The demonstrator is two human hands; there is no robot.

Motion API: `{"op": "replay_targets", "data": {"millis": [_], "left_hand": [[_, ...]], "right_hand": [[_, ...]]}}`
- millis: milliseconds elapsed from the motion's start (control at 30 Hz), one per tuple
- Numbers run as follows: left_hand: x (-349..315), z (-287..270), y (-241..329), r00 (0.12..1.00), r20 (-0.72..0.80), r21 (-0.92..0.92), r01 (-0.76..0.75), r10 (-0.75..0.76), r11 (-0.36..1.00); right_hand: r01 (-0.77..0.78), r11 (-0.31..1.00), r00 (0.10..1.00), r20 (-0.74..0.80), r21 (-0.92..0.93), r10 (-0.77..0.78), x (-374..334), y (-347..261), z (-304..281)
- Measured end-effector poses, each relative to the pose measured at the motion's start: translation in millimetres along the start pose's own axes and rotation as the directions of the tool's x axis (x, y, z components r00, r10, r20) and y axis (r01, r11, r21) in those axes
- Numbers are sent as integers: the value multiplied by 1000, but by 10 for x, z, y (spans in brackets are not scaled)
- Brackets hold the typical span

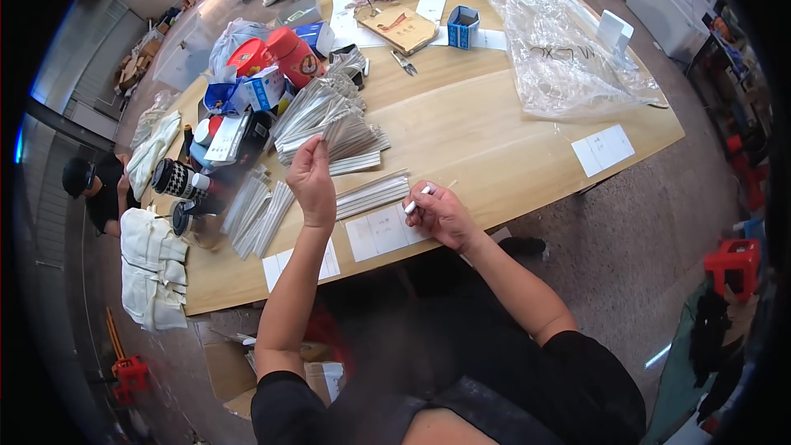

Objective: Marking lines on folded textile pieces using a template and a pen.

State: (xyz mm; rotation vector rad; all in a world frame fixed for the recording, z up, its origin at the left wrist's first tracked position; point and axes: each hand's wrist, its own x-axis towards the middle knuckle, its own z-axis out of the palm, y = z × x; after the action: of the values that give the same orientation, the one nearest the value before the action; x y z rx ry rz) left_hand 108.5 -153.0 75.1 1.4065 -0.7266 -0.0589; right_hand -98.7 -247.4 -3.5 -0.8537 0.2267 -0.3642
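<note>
Gripping a slim white object [410,208], partly hidden by curled fingers: right hand [443,216], white card [381,233] just left, the wooden table [470,136]'s near edge close by. Left hand [313,177]: fingertips pinched together at a heap of pale strips [325,111], anything between them too fine to make out. Beyond the right hand: open wood, bounded farther right by a crumpled clear plastic sheet [548,58].

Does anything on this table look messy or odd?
Mostly the strips: they lie in a jumbled heap near the left hand, pointing different ways. The clear bag lies crumpled on the right. No spill shows.
</note>
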Motion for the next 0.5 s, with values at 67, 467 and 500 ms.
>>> {"op": "replay_targets", "data": {"millis": [67, 467, 500], "left_hand": [[-225, -18, 317, 971, 223, 9, 90, -90, 996], [-986, 16, 91, 813, 566, 587, -283, -135, 759], [-996, 44, 59, 814, 564, 585, -274, -139, 764]], "right_hand": [[-8, 974, 999, -46, 224, 19, -93, -24, -33], [182, 259, 842, 14, -949, -539, -832, -427, -66], [289, 7, 795, 237, -957, -558, -798, -394, -75]]}}
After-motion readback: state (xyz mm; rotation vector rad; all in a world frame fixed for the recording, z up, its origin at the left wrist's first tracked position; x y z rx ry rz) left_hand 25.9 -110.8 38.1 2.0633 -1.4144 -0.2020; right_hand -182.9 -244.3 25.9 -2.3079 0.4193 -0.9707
